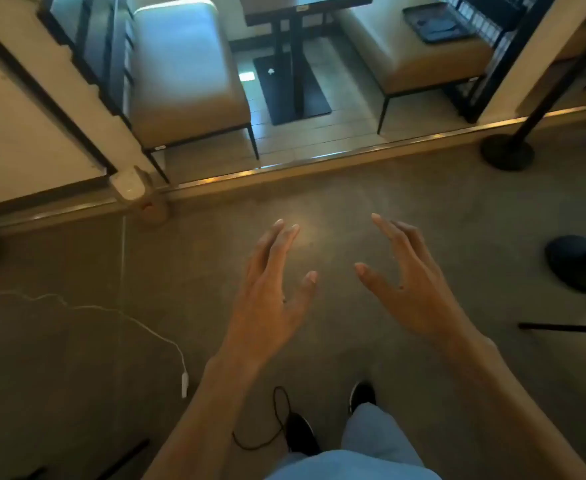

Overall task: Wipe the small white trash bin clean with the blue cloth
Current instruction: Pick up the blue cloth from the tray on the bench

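Your left hand (270, 292) and right hand (409, 285) hover over the floor (353, 188), fingers spread apart, holding nothing; probably readying to reach. Bin and cloth aren't in view. White cable (153, 332) lies left.

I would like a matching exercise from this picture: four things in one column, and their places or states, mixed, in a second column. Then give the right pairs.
Things:
1. left hand
2. white cable
3. black cord
4. dark tray

Places or states:
A. lies on the cushioned seat at upper right
B. loops on the floor beside the shoe
C. open, fingers spread, holding nothing
D. runs across the floor at left

Pairs: 1-C, 2-D, 3-B, 4-A
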`<act>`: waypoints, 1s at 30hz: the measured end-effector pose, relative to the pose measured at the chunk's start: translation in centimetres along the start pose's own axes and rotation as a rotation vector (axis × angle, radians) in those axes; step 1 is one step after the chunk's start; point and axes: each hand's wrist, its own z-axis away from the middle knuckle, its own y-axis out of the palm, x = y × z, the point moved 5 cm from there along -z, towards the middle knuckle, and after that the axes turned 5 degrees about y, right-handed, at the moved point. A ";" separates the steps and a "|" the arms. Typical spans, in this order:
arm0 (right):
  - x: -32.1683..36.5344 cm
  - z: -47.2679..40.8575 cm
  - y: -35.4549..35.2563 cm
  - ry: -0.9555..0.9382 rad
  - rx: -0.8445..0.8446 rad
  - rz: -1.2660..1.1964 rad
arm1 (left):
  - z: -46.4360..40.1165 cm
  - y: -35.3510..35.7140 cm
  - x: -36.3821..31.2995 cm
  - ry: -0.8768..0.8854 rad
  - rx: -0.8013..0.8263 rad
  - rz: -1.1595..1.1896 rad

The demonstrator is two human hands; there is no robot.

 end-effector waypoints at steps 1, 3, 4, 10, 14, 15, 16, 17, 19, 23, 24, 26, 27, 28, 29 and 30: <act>-0.6 -0.4 0.0 0.024 -0.017 -0.018 | -0.8 0.6 0.3 0.000 0.014 0.017; -2.3 -1.3 0.1 0.071 -0.032 -0.015 | -2.5 2.0 1.0 -0.020 0.052 0.005; -3.3 -1.8 0.4 0.092 -0.017 -0.015 | -3.4 3.0 1.6 -0.020 0.083 0.005; -9.7 -7.2 -0.5 0.191 -0.029 0.005 | -10.7 8.9 3.6 -0.031 0.185 -0.036; -13.3 -12.0 -2.5 0.244 -0.028 -0.024 | -16.8 12.6 4.0 -0.048 0.233 -0.030; -14.1 -13.2 -2.9 0.265 -0.019 -0.036 | -18.4 13.4 4.0 -0.059 0.240 -0.024; -14.8 -14.4 -3.4 0.276 -0.010 -0.047 | -20.0 14.2 3.9 -0.072 0.245 -0.021; -15.6 -15.6 -3.8 0.279 0.004 -0.058 | -21.6 15.0 3.7 -0.074 0.249 -0.016; -17.0 -18.3 -4.8 0.263 0.020 -0.058 | -25.0 16.5 3.4 -0.073 0.259 -0.017; -20.1 -23.7 -6.4 0.261 0.040 -0.028 | -31.4 19.0 3.8 -0.080 0.248 -0.024; -20.8 -25.1 -6.9 0.263 0.034 -0.035 | -33.0 19.5 3.9 -0.082 0.243 -0.018; -22.2 -28.0 -7.8 0.271 0.027 -0.041 | -36.2 20.4 4.1 -0.078 0.251 -0.004; -22.9 -29.4 -8.2 0.272 0.024 -0.036 | -37.8 21.0 4.3 -0.071 0.264 0.000; -23.7 -31.0 -8.6 0.278 0.021 -0.029 | -39.5 21.5 4.7 -0.066 0.278 -0.003; -24.5 -32.6 -8.8 0.287 0.020 -0.025 | -41.2 22.1 5.2 -0.062 0.289 -0.011; -25.2 -34.2 -8.9 0.296 0.021 -0.023 | -42.9 22.7 5.8 -0.066 0.296 -0.015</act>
